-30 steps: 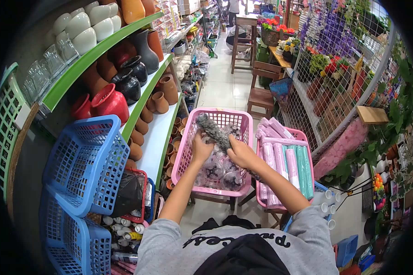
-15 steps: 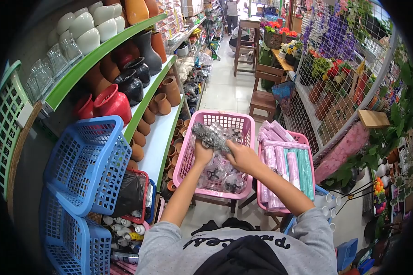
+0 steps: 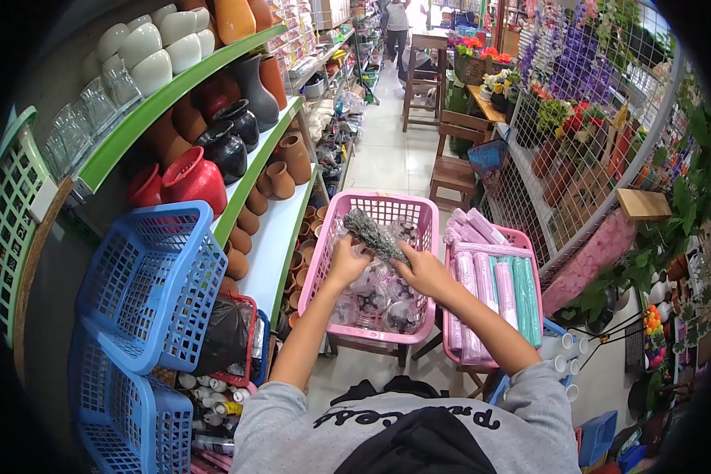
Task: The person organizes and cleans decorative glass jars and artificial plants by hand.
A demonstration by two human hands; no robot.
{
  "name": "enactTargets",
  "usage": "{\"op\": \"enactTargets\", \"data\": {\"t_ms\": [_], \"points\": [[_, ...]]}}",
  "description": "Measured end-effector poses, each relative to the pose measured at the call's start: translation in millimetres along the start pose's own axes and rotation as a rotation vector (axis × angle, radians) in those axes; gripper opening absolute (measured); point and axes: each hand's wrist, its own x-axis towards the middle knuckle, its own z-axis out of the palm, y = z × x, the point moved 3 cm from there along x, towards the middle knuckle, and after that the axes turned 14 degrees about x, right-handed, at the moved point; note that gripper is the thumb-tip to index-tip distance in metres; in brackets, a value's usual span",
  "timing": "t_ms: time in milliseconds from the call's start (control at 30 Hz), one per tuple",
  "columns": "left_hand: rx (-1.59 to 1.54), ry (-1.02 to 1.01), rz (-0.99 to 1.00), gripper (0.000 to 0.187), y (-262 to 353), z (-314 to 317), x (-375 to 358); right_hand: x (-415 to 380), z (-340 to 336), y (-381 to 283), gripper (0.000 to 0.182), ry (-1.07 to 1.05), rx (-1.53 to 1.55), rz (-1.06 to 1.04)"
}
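Note:
Both hands grip a bundle of dark grey, speckled material [image 3: 376, 239], apparently in clear wrapping; its exact kind I cannot make out. My left hand [image 3: 351, 259] is closed on its left part and my right hand [image 3: 420, 271] on its right end. The bundle slants down to the right, above a pink plastic basket [image 3: 314, 278]. Inside that basket lie several clear, rounded plastic packages [image 3: 374, 302] with dark star-like pieces in them. My forearms hide part of the basket's near side.
Right of it, a second pink basket [image 3: 449, 336] holds pink and teal wrapped rolls [image 3: 482, 276]. Stacked blue baskets [image 3: 146, 359] stand at left, beside shelves of pots and vases [image 3: 193, 178]. A wire rack [image 3: 557, 178] with artificial flowers rises at right. A person [image 3: 396, 28] is in the far aisle.
The bundle and both hands have shifted slightly to the right, and the bundle now tilts more steeply. The far person's legs have changed position.

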Motion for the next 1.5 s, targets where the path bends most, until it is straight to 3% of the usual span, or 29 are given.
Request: {"op": "enactTargets", "data": {"t_ms": [133, 300, 400, 533, 633, 667, 800, 900, 933, 1067, 1200, 1233, 1300, 1367, 1467, 1500], "points": [[-0.167, 0.207, -0.009, 0.037, -8.5, 14.1, -7.0, 3.8, -2.8, 15.1, 0.032, 0.055, -0.004, 0.027], [0.072, 0.153, -0.045, 0.038, -7.0, 16.1, -14.6, -6.0, 9.7, 1.5, 0.03, 0.038, -0.126, -0.119], [-0.034, 0.197, 0.04, 0.039, 7.4, 5.0, -13.9, 1.6, -9.0, 7.7, 0.031, 0.17, -0.01, 0.062], [-0.077, 0.177, -0.001, 0.04, -5.3, 13.7, -14.5, -5.3, -4.8, -1.1, 0.03, 0.087, 0.002, -0.063], [-0.323, 0.196, -0.014, 0.04, -15.2, 22.2, -15.5, -4.7, -1.4, -1.3, 0.031, 0.084, -0.055, -0.03], [-0.263, 0.211, 0.032, 0.039, -21.1, 22.7, -16.6, 0.4, -3.3, 13.2, 0.033, 0.138, -0.031, -0.035], [-0.341, 0.219, 0.068, 0.036, 1.8, 14.6, -16.2, -7.9, 2.2, 8.6, 0.035, 0.066, 0.027, -0.064], [-0.433, 0.263, 0.012, 0.036, 7.1, 13.8, -18.5, -8.1, 0.6, 0.3, 0.035, 0.043, -0.029, -0.057], [-0.328, 0.153, 0.001, 0.034, -1.7, 13.5, -18.7, -6.8, -7.6, -3.3, 0.039, 0.0, 0.013, 0.073], [-0.362, 0.202, 0.036, 0.034, 3.2, 10.3, -23.3, -0.4, -6.3, 47.9, 0.048, 0.129, 0.179, 0.047], [-1.085, 0.039, -0.353, 0.03, -0.9, 15.6, -25.5, -3.5, -3.5, 49.6, 0.051, 0.161, 0.299, 0.006], [-1.086, 0.041, -0.355, 0.03, -1.7, 16.2, -25.0, -4.8, -6.8, 42.3, 0.051, 0.128, 0.347, 0.041], [-1.483, -0.05, -0.506, 0.031, 0.1, 20.4, -22.5, -6.4, -5.4, 38.5, 0.051, 0.097, 0.396, 0.072], [-1.516, 0.001, -0.562, 0.03, 4.6, 20.0, -18.3, -14.5, -1.4, 40.1, 0.046, 0.189, 0.275, -0.022], [-1.476, 0.064, -0.605, 0.034, -3.4, 21.3, -18.8, -26.9, -5.5, 26.9, 0.038, 0.125, 0.189, -0.009], [-1.249, 0.11, -0.612, 0.038, -7.9, 19.9, -19.1, -30.1, -4.5, 25.9, 0.037, 0.074, 0.147, -0.035]]}}
